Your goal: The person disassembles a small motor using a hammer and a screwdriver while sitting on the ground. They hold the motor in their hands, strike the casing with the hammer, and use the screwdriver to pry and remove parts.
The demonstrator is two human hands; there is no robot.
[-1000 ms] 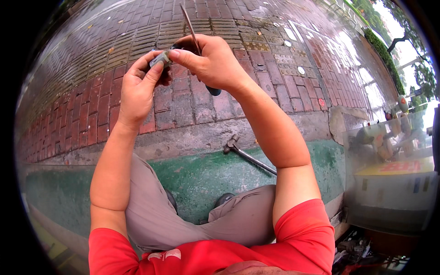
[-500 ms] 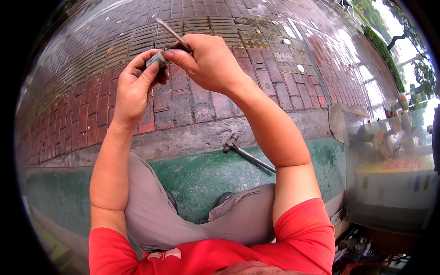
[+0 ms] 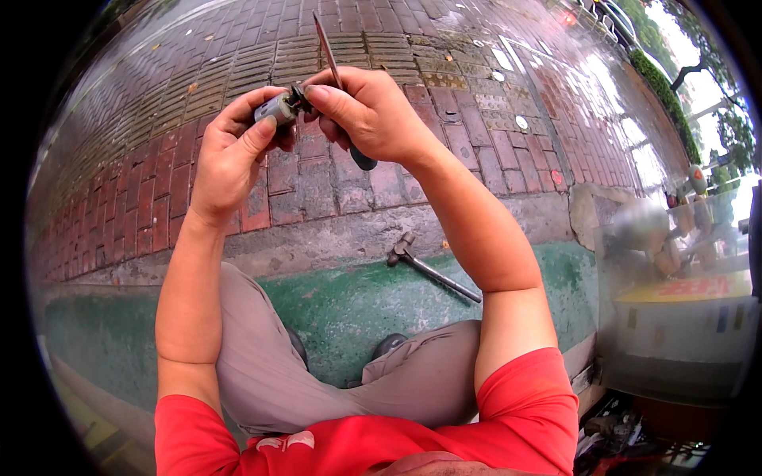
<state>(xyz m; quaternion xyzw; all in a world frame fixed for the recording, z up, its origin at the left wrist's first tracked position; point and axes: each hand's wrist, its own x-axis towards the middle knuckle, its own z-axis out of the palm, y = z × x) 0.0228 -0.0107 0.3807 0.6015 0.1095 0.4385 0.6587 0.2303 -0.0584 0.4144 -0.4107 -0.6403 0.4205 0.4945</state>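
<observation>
Out in front of me, above the brick paving, my left hand (image 3: 230, 159) is closed around a small grey metal cylinder (image 3: 275, 113). My right hand (image 3: 369, 115) meets it from the right, thumb and fingers pinching a small dark piece (image 3: 298, 98) at the cylinder's end. Whether that piece is fixed to the cylinder, I cannot tell. The same hand also grips a long thin steel tool (image 3: 324, 44) with a dark rounded handle (image 3: 363, 161). Its shaft points up and away from me, clear of the cylinder.
On the green ground (image 3: 333, 293) before my legs lies a metal hammer (image 3: 436, 276), its head toward the kerb. A cloudy clear panel (image 3: 627, 349) stands at right, with a jumble of dark items (image 3: 615, 428) below. Beyond the kerb stretches wet red brick paving (image 3: 341, 186).
The steel tool has swung from pointing up-left to nearly upright, and its handle end now shows below my right hand. That hand has shifted slightly right, uncovering the dark piece.
</observation>
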